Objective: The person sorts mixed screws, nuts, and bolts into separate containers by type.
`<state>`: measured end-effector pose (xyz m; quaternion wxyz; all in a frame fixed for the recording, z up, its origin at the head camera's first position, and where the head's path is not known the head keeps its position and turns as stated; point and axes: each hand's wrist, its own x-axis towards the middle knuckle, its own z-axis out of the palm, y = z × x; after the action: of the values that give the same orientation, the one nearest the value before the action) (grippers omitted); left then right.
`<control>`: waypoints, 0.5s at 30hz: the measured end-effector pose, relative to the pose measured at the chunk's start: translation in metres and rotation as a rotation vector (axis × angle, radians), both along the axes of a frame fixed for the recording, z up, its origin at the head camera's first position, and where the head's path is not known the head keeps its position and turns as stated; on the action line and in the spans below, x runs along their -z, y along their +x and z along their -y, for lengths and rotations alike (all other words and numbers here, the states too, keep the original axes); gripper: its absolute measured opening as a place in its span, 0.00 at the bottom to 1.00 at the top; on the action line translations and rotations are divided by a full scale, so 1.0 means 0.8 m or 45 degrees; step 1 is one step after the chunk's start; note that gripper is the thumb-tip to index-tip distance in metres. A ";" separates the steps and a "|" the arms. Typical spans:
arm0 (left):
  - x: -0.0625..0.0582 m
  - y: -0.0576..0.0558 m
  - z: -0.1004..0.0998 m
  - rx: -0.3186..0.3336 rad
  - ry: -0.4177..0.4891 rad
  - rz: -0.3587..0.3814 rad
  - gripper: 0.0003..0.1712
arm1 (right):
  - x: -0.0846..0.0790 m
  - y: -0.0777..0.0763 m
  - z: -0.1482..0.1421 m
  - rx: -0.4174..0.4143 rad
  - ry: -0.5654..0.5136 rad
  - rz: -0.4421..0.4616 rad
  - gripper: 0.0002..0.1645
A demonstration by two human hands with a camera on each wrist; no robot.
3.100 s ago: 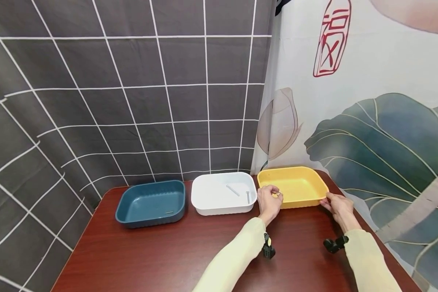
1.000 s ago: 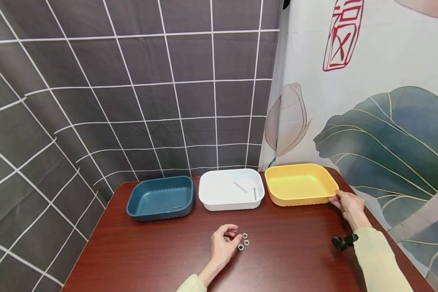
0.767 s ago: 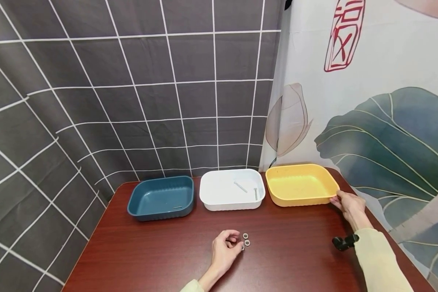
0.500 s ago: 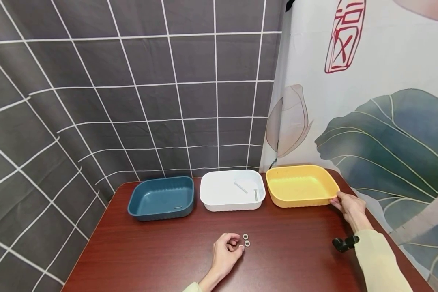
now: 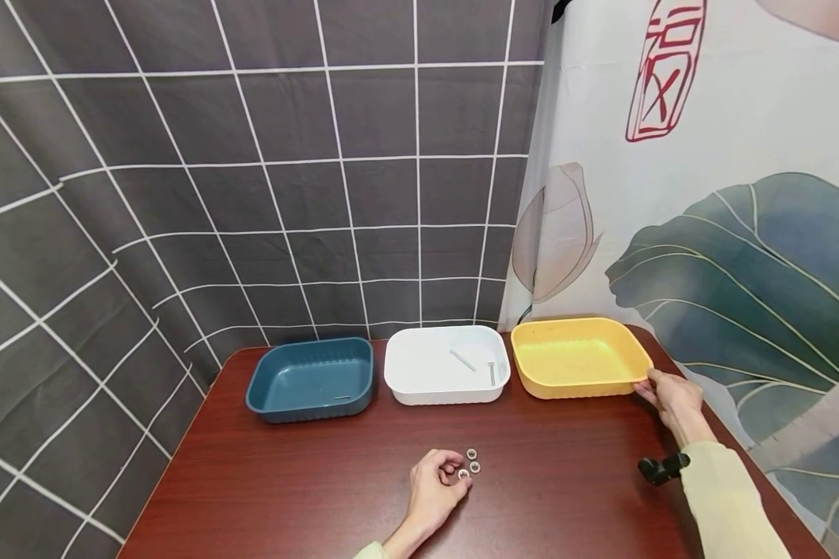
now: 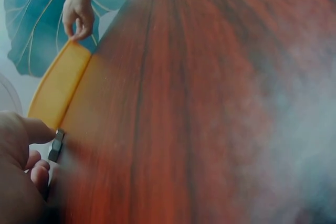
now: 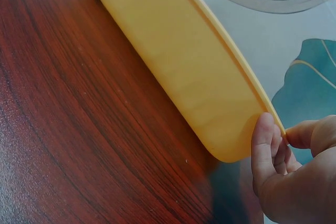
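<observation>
My left hand (image 5: 433, 493) is low over the table, fingers loosely curved and the thumb tip at the nearest of three small metal nuts (image 5: 475, 467). These nuts lie in a tight cluster beside its fingertips. Seen from the left wrist, dark nuts (image 6: 56, 146) sit just under the thumb's tip; a firm grip on one is not visible. At the right, my right hand (image 5: 677, 404) pinches the near right corner of the yellow tray (image 5: 573, 387) between thumb and fingers. The right wrist view shows the thumb and fingers (image 7: 262, 148) on either side of its rim.
Left of the yellow tray stands a white tray (image 5: 412, 396) with two bolts (image 5: 463, 360) in it. Farther left, a blue tray (image 5: 308, 410) contains a small metal piece (image 5: 342, 397). Behind the brown table (image 5: 287, 497) hang a grey checked curtain and a printed one.
My left hand has come from the yellow tray down to the middle of the table, where the nuts now lie out of it. The right hand keeps hold of the tray corner.
</observation>
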<state>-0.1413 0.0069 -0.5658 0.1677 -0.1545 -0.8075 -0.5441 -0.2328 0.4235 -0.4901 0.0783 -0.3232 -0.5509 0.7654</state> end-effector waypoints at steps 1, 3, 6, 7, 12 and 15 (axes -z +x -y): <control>0.000 0.000 0.000 -0.004 -0.009 -0.003 0.18 | 0.000 0.000 0.000 -0.005 0.004 0.000 0.07; -0.001 0.000 -0.002 -0.014 -0.029 -0.012 0.18 | 0.000 0.000 0.000 -0.004 0.009 0.003 0.08; 0.000 -0.001 -0.003 -0.036 -0.068 -0.034 0.18 | 0.001 0.000 0.000 0.001 0.010 0.006 0.07; 0.001 -0.001 -0.004 -0.044 -0.084 -0.045 0.18 | 0.002 0.000 0.000 0.000 0.010 0.002 0.06; 0.003 -0.002 -0.006 -0.069 -0.137 -0.114 0.18 | 0.001 0.000 0.001 0.007 0.008 -0.009 0.05; 0.004 -0.002 -0.007 -0.084 -0.156 -0.155 0.18 | 0.000 0.000 0.001 0.010 0.009 -0.003 0.05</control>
<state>-0.1427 0.0124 -0.5694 0.2247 -0.1706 -0.8321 -0.4775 -0.2327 0.4225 -0.4900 0.0831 -0.3244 -0.5522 0.7635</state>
